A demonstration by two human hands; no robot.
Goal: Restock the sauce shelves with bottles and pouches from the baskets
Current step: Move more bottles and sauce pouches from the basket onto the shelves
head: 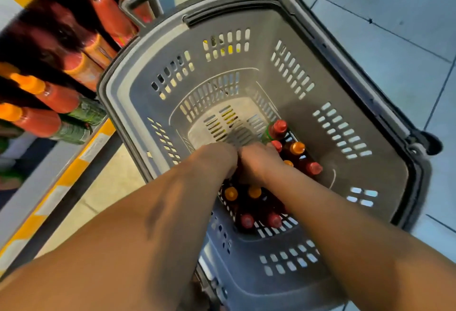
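The sauce bottles [256,202] stand upright in a tight cluster at the near right of the grey shopping basket [370,103], red and orange caps up, with one green-labelled bottle [275,130] leaning at the far edge of the group. Both hands are down among them: the left hand [217,160] and right hand [259,162] meet side by side over the middle of the cluster, knuckles up and fingers turned under out of sight. They seem to be closing on bottle necks, but I cannot tell what either one actually holds.

The risk I see is in the lift. The bottles touch one another, so pulling some out could tip their neighbours over onto the slotted floor, and taking several at once invites a slip. The basket stands on wheels, so a sideways tug might roll it.

The far half of the basket floor is bare, leaving room to spread the bottles. The basket's left rim sits just beside the shelf [74,162], where stocked sauce bottles [49,103] already crowd the edge, so the path across is short but tight.
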